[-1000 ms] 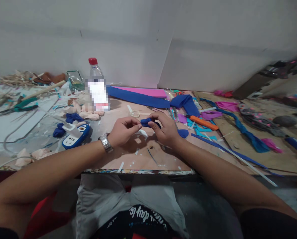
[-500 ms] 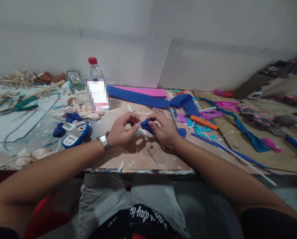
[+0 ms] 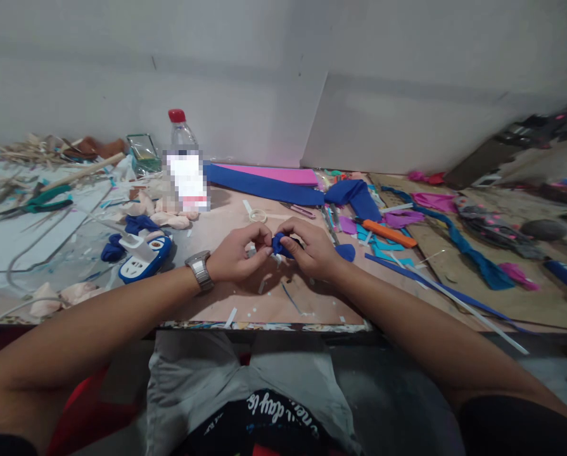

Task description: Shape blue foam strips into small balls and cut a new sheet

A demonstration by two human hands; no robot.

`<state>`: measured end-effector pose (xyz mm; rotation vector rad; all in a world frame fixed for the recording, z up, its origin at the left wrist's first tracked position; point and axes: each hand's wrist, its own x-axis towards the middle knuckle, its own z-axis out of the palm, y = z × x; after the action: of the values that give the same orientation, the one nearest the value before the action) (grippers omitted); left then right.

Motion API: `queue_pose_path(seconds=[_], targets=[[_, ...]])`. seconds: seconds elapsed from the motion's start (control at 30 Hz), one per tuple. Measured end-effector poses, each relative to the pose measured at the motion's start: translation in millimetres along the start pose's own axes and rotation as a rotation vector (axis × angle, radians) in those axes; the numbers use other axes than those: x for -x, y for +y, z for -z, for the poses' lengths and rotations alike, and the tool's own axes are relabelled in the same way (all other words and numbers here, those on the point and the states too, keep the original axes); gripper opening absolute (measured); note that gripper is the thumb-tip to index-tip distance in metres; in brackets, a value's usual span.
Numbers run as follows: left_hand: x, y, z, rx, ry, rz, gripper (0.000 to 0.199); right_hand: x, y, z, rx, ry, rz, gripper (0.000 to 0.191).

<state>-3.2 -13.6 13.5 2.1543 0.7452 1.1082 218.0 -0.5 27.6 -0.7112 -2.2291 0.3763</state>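
Now, my right hand (image 3: 315,249) pinching bunched blue fabric (image 3: 278,244), my left hand (image 3: 236,254) curled beside it, thumb near fingertips, whether gripping anything I cannot tell.

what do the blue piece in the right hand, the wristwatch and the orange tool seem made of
Blue piece: matte, creased and bunched; perhaps crepe paper, though thin cloth is possible. Wristwatch: probably metal, being silvery, shiny and linked. Orange tool: likely hard plastic, judging by its smooth, even colour.
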Motion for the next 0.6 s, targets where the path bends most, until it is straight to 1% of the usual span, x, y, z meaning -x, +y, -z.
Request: queue_pose_path(seconds=[0.13, 0.3, 0.4, 0.5, 0.6], targets=[[-0.4, -1.4, -1.7, 0.016, 0.043, 0.009, 0.012, 0.1, 0.1, 0.2, -0.001, 0.025, -0.009, 0.033], [1.4, -5.4, -5.6, 0.040, 0.154, 0.037, 0.016, 0.9, 1.8, -1.5, 0.018, 0.097, -0.018, 0.032], [2.6, -5.4, -7.5, 0.060, 0.212, 0.040, 0.016, 1.1, 2.8, -2.9, 0.009, 0.143, 0.014, 0.030], [2.9, -4.1, -8.1, 0.067, 0.245, 0.052, 0.017, 1.2, 2.7, -3.4, 0.007, 0.177, 0.050, 0.026], [2.5, -3.2, -7.9, 0.073, 0.259, 0.083, 0.019, 1.5, 2.1, -2.9, 0.020, 0.191, 0.051, 0.024]])
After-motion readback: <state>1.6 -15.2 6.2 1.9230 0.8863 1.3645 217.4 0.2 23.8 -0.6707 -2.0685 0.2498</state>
